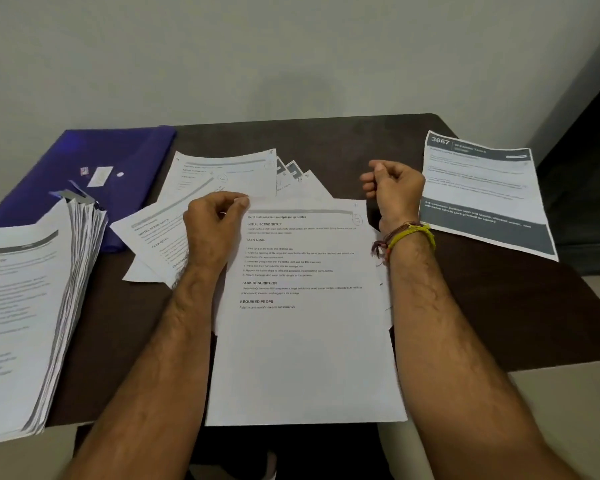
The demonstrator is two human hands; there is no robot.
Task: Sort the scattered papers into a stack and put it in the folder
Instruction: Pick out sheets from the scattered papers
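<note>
A printed sheet [305,341] lies on top of a small pile in front of me, overhanging the table's near edge. My left hand [215,223] pinches its top left corner. Fingers curled and holding nothing, my right hand [394,190] hovers above the sheet's top right corner. More loose papers [222,174] fan out behind and to the left of the sheet. One sheet with a dark header [482,192] lies apart at the right. A blue folder [94,168] lies closed at the back left.
A thick stack of papers [25,306] sits at the left, hanging over the edge of the dark table [499,306]. A grey wall runs behind the table. A dark piece of furniture stands at the far right.
</note>
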